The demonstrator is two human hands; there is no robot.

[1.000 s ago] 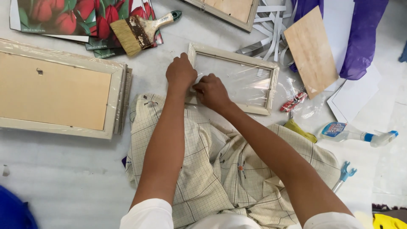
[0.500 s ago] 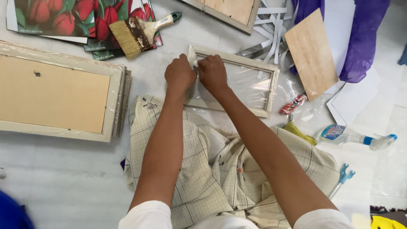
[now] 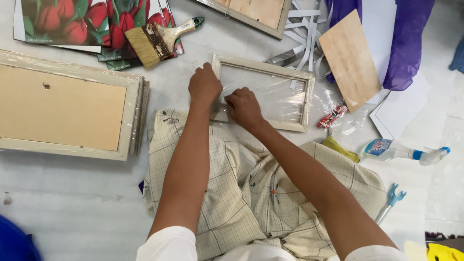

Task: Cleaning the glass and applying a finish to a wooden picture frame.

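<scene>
on the white floor just past the person's lap lies a small frame point(image 3: 263, 92) with clear film across it. left hand point(image 3: 204, 86) presses its near left corner, fingers curled together; right hand point(image 3: 244, 107) pinches the film by the near rail. brush point(image 3: 162, 39) lies beyond, big frame point(image 3: 67, 108) left, spray bottle point(image 3: 403, 151) right.

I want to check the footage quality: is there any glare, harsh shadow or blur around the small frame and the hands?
Head view: light is soft and even, with only faint shadows under the hands; the clear plastic film in the small frame shows pale streaky glare; the left hand and right hand look sharp, no motion blur; the brush is also in focus.
</scene>
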